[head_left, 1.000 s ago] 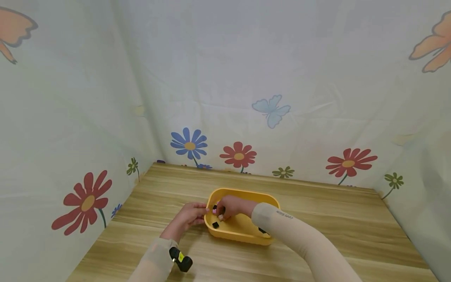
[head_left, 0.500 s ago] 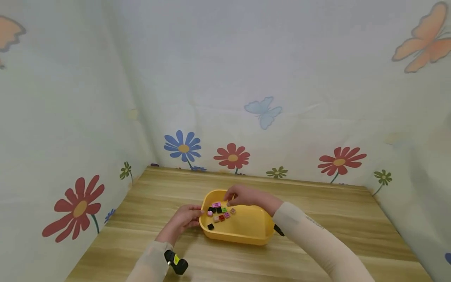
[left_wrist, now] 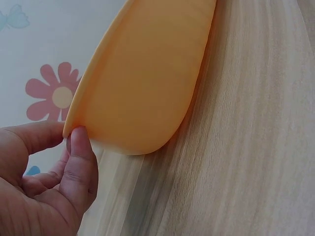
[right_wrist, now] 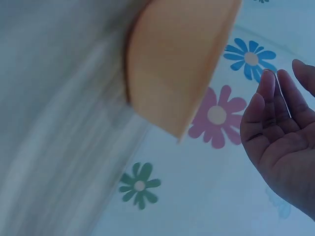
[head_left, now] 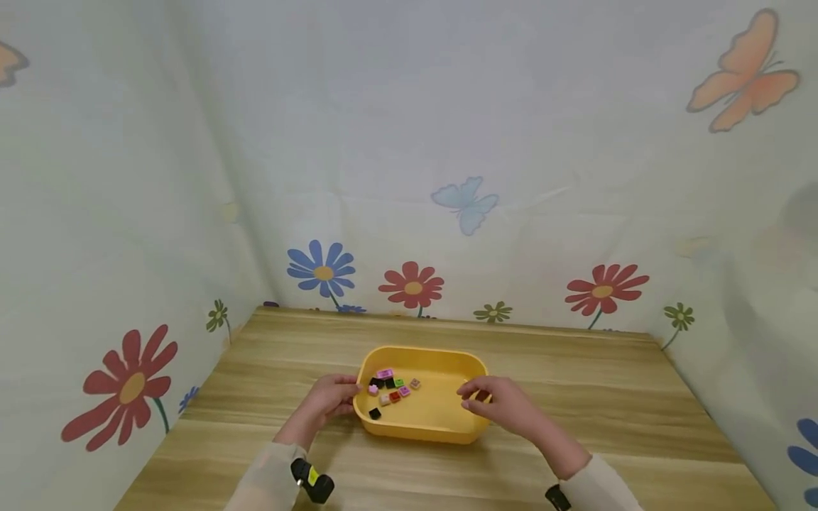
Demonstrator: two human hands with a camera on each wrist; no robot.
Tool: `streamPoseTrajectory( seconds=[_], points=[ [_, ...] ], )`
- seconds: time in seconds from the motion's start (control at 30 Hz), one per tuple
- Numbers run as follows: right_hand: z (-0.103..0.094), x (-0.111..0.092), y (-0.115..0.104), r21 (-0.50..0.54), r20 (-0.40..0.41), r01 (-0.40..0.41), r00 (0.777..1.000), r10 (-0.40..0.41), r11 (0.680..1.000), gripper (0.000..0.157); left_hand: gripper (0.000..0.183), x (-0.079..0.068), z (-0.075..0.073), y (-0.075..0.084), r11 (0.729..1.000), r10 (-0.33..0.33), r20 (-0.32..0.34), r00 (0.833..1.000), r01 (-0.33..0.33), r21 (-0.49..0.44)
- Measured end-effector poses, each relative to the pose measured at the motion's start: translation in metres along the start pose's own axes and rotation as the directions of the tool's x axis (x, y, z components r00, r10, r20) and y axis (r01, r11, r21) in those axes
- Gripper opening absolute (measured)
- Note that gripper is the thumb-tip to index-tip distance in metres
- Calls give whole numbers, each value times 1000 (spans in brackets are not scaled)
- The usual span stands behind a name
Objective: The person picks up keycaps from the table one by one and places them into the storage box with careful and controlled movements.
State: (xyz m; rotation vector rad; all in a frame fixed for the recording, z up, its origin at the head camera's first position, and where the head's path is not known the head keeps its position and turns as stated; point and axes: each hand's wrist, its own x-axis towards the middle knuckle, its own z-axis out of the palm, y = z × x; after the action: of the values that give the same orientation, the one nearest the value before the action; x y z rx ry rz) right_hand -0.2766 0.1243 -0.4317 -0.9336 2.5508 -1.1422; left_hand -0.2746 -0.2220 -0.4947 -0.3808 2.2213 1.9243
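Note:
A yellow plastic tray (head_left: 441,408) with rounded corners sits on the table. Thumb and forefinger of my left hand (head_left: 327,399) pinch its left end at the rim, as the left wrist view shows up close on the tray wall (left_wrist: 142,78). Inside, toward the left, lie several small toy bricks: a pink brick (head_left: 385,373), a lime green brick (head_left: 399,382), a red brick (head_left: 394,397), a tan brick (head_left: 415,384) and a black brick (head_left: 375,414) among them. My right hand (head_left: 508,406), fingers loosely bent and holding nothing, overlaps the tray's right end.
The tray stands on a wood-grain table (head_left: 307,333). White curtains (head_left: 358,142) printed with flowers and butterflies enclose the table at the back and both sides. A black wrist camera (head_left: 313,482) is strapped to the left sleeve.
My right hand has lifted from the bricks at the tray's left and moved right to its other end, uncovering the bricks. The left hand keeps its grip on the rim. The head view has shifted slightly.

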Motion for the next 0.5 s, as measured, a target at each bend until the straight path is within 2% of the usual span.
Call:
streamPoseTrajectory(
  seconds=[0.13, 0.27, 0.5],
  points=[
    [3, -25, 12, 90, -42, -38, 998, 42, 995, 27, 41, 1, 0, 0, 1000, 2, -7, 1000, -2, 10],
    [2, -50, 25, 173, -64, -106, 991, 119, 979, 30, 41, 2, 1, 2, 1000, 0, -13, 1000, 0, 23],
    [-7, -86, 46, 157, -92, -257, 957, 273, 954, 38, 41, 1, -2, 5, 999, 15, -18, 1000, -14, 49]
  ],
)
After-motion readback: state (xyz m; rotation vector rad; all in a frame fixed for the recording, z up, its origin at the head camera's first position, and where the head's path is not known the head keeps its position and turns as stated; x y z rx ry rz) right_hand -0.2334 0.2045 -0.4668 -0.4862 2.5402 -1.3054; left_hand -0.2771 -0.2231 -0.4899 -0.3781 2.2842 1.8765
